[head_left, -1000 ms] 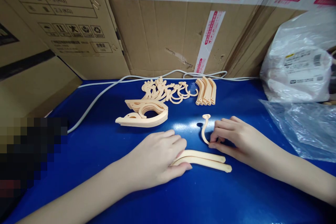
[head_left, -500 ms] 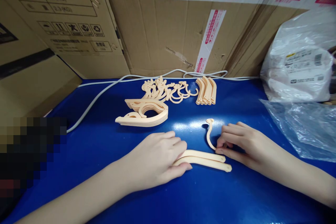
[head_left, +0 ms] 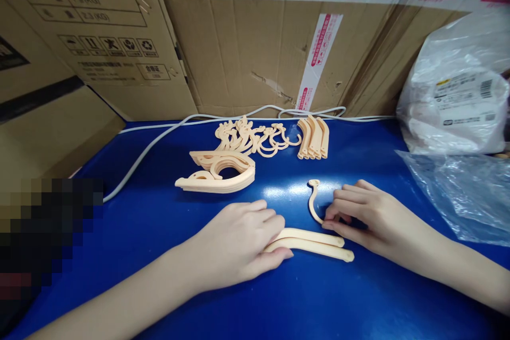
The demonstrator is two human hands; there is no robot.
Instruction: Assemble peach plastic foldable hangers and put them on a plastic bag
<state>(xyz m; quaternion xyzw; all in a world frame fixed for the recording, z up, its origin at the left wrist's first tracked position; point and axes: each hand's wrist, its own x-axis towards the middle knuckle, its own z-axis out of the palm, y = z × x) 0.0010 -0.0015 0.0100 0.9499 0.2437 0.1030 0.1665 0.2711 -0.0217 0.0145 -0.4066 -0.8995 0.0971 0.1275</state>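
Observation:
Two cream, gently curved hanger arms (head_left: 314, 243) lie side by side at the front of the blue table. My left hand (head_left: 243, 241) is closed round their left ends, with its thumb along the near side; those ends are hidden in the palm. Between the thumb and fingers of my right hand (head_left: 360, 215) is pinched the lower end of a cream hanger hook (head_left: 313, 204). Its curve rises to a small flat round end, pointing away from me. This hook is just beyond the hanger arms, near their right ends.
Behind my hands lies a stack of folded hangers (head_left: 223, 183). Farther back are a pile of loose hooks (head_left: 243, 138) and a bundle of hanger arms (head_left: 313, 138). A white cable (head_left: 149, 143) runs along the cardboard boxes (head_left: 247, 53). Plastic bags (head_left: 454, 95) stand at the right.
My right hand has shifted slightly left with the hook, which has moved the same way. My left hand and the hanger arms are almost unmoved.

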